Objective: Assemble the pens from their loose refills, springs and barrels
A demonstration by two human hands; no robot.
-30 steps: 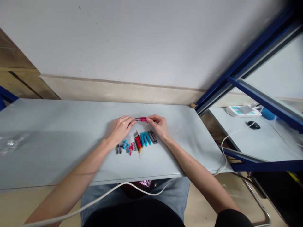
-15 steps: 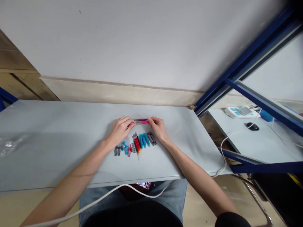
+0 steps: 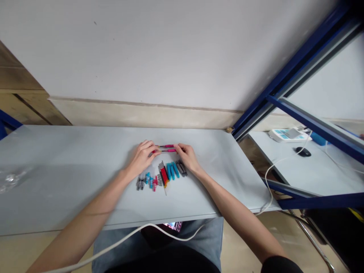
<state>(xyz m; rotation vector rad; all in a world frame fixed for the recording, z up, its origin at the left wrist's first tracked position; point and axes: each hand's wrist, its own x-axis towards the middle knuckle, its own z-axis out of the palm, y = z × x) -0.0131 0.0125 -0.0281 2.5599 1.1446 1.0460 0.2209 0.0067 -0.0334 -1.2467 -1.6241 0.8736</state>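
On the surface [image 3: 85, 151], caps [image 3: 151, 183], refills [image 3: 163, 174], blue tubes [image 3: 172, 171] and, right, grey tubes [image 3: 181, 168] lie grouped by kind, seemingly unjoined. Just beyond, the left hand [image 3: 143, 154] and right hand [image 3: 186, 154] pinch opposite ends of two pink pens [image 3: 170, 146]; whether these are fully fitted, I cannot tell.

Black top [image 3: 170, 262], short black sleeve [image 3: 281, 265]; pale blue jeans [image 3: 212, 239]
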